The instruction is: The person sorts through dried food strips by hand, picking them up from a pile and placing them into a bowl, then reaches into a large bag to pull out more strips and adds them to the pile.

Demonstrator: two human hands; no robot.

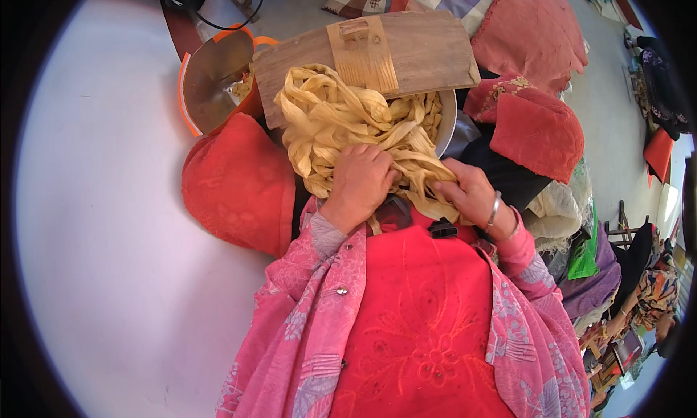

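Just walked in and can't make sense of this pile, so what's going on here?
A seated person is working a heap of pale yellow strips piled over a metal bowl. The left hand presses down on the heap and grips some strips; the right hand pinches a bundle of them at the near edge. A wooden board lies across the bowl behind the heap, and an orange-rimmed metal basin stands to the left.

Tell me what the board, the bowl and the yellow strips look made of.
Board: bare wood, matte, visible grain. Bowl: likely metal, with a pale shiny rim. Yellow strips: soft, limp ribbons bunched under both hands, perhaps dough or fibre; cannot tell.
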